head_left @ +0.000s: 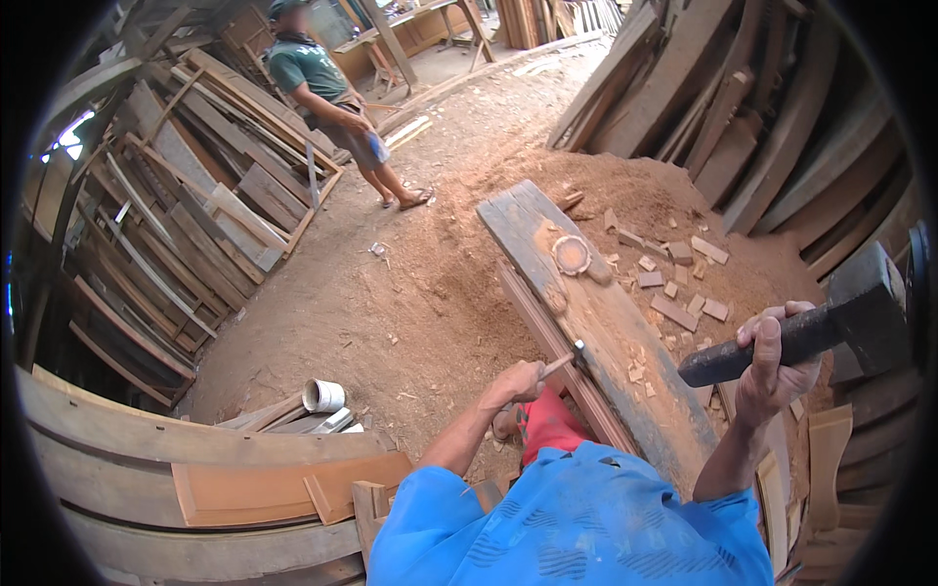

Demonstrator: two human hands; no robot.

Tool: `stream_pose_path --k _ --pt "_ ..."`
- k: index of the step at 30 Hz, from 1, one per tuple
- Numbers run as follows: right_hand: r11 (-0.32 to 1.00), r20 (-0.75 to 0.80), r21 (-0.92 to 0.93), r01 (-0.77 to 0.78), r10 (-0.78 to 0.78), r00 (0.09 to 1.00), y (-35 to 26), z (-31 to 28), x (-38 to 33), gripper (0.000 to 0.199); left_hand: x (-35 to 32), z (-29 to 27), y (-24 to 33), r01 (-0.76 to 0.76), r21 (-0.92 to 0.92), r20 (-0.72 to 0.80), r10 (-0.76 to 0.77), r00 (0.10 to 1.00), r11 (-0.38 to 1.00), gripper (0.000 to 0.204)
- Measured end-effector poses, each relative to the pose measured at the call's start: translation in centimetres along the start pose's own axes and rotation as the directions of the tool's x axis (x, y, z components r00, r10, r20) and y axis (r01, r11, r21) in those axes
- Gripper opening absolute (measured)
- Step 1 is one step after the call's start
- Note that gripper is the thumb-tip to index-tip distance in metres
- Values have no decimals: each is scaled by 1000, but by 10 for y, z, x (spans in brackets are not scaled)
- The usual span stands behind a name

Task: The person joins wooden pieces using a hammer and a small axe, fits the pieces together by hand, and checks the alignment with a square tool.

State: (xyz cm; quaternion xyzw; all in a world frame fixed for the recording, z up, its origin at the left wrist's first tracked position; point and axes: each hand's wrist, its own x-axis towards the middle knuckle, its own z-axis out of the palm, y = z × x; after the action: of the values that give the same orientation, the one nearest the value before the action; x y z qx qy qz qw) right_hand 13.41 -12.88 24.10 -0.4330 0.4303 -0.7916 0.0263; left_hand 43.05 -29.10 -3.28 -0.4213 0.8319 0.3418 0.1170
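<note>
Head view: closed around thin tool (560,365) with left grip (521,382), slanting it lengthwise ahead-right toward bench (625,327); clutching hammer (865,314) in curled right grip (774,376), well right of left.

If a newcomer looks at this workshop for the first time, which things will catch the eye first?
Probably the large dark hammer at the far right, gripped in the right hand. Next comes the bright blue shirt at the lower middle. Then the long grey plank slanting through the centre, sprinkled with wood chips.
</note>
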Motion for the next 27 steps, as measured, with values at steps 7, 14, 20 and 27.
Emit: stream_pose_path --k 7,14,20,27 --pt "1000 52 28 4 -6 999 0 11 2 30 -2 12 -9 -56 31 -68 58 996 998 26" --pt "999 50 25 23 -24 998 -10 9 0 34 -10 10 6 14 41 -42 -12 999 999 31" --pt "999 12 37 19 -19 1000 -12 14 -5 33 -10 3 9 10 126 -115 4 993 992 23" --pt "994 66 -32 100 -98 993 -21 20 -1 31 9 0 22 52 159 26 -56 998 986 22"
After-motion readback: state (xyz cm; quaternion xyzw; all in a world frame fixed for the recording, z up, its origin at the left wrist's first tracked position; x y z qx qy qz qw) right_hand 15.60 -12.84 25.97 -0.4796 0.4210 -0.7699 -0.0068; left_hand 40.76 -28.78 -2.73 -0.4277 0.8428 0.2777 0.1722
